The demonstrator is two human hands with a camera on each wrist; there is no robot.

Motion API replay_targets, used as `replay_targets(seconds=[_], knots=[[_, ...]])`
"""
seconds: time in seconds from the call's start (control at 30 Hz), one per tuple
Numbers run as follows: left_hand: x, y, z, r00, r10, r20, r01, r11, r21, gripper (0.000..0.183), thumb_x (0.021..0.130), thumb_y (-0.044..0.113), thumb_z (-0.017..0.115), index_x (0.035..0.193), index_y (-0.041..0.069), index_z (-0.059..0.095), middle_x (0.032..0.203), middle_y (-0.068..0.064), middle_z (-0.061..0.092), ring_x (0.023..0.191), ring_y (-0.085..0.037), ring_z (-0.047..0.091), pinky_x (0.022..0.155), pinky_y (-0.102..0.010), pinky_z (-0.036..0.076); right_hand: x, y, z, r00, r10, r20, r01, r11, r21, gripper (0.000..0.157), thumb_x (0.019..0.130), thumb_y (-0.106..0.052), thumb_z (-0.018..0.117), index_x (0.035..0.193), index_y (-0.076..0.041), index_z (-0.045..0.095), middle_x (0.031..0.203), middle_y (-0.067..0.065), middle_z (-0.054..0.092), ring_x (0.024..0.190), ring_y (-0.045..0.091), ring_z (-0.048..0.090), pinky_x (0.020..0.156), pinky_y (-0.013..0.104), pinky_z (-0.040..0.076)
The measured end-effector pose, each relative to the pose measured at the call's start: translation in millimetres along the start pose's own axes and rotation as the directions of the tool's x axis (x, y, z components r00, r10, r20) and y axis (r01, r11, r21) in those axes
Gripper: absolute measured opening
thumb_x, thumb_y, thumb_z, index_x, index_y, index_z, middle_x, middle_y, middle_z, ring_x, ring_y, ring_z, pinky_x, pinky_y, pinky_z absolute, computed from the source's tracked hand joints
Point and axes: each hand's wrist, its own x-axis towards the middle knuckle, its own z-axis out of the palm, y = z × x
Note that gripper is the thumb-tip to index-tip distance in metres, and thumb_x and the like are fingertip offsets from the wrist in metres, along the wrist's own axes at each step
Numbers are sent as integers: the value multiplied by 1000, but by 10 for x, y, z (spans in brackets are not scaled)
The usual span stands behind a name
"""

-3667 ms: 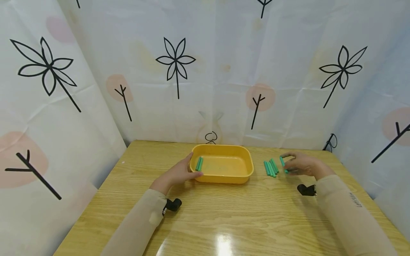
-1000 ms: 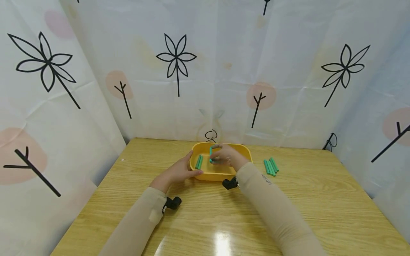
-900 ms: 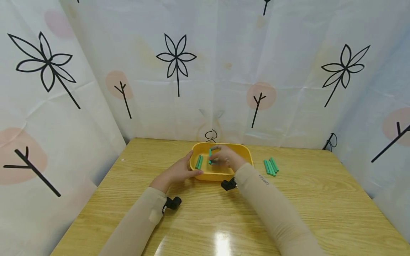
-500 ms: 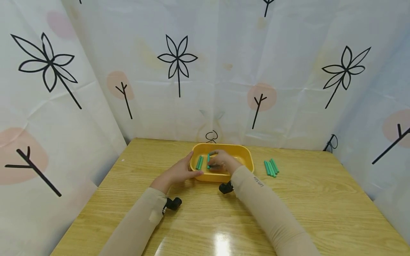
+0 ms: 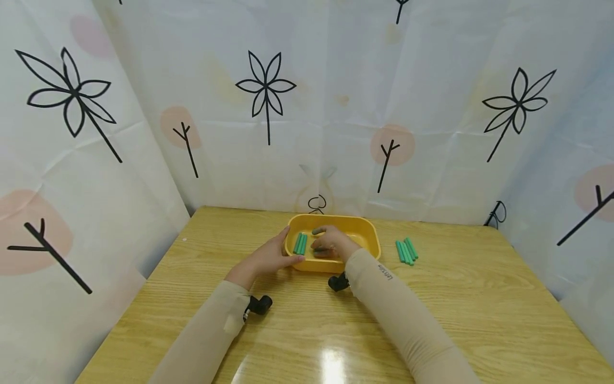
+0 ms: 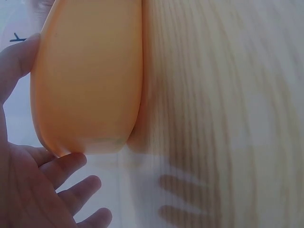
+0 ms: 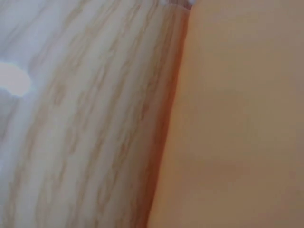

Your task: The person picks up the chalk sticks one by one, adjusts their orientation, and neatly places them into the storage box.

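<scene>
fingers of the right hand [image 5: 336, 243] are parted, nothing seen between them, just right of three green sticks [image 5: 300, 244] lying side by side inside the yellow tray [image 5: 316, 265], by its left edge, long axes running near to far. the left hand [image 5: 269, 257], also close but outside the wall, grips that edge, thumb at the near left corner. more loose sticks [image 5: 403, 252] lie right of the tray, toward the far edge of the tabletop [image 5: 297, 333].
</scene>
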Motion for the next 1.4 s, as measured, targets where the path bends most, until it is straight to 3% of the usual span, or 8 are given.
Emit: replay_targets(seconds=[0.27,0.63,0.87,1.03,1.4], knots=[[-4,11,-11,1000,8,0,-8,1000,-13,106,90,52,71,162,11,5,164,-16,21,145,-33,31,115,-52,29,-106,-84,-98,999,-42,23,44,993,-113,52,91,7,66,141,0,53,109,19,63,92,27,65,76,35,59],[-13,21,-12,1000,5,7,-4,1000,-25,105,91,49,72,162,11,4,163,-17,22,144,-35,34,114,-53,30,-401,-309,-264,991,-104,89,109,993,-50,44,96,2,63,138,6,50,119,19,55,92,27,60,96,47,52],[-3,14,-11,1000,4,4,-4,1000,-25,105,91,49,71,162,10,5,163,-18,23,144,-36,33,114,-54,30,-576,-400,-425,984,-155,93,160,986,-55,43,97,1,61,138,6,49,125,22,53,104,36,59,95,48,52],[-14,22,-10,1000,1,0,-1,1000,-12,105,90,50,72,162,11,6,163,-17,23,145,-35,32,115,-53,29,-681,-426,-574,977,-193,88,200,977,-80,44,98,-1,61,139,6,48,125,22,54,98,31,60,96,50,51],[1,8,-2,1000,-3,-2,3,1000,-15,107,89,51,72,162,11,5,163,-17,22,145,-34,32,116,-52,27,-905,-400,-926,972,-218,87,226,969,-99,47,100,-3,59,142,8,42,120,20,52,102,32,57,100,51,48]])
